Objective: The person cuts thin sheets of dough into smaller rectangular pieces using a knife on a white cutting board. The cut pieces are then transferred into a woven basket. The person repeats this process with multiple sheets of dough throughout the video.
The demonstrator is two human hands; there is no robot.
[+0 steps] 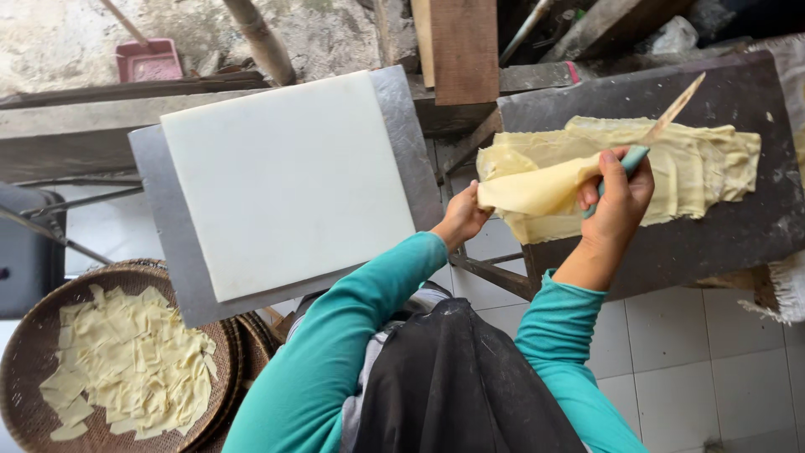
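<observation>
Dark tabletop carries pale dough sheets. Left hand pinches a lifted sheet; right hand fingers wrap a knife, handle mostly hidden.

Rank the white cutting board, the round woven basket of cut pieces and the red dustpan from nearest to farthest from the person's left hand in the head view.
From the left hand:
1. White cutting board, just beside it toward the picture's left.
2. Red dustpan, at the upper left on the ground.
3. Round woven basket of cut pieces, at the lower left corner.
</observation>
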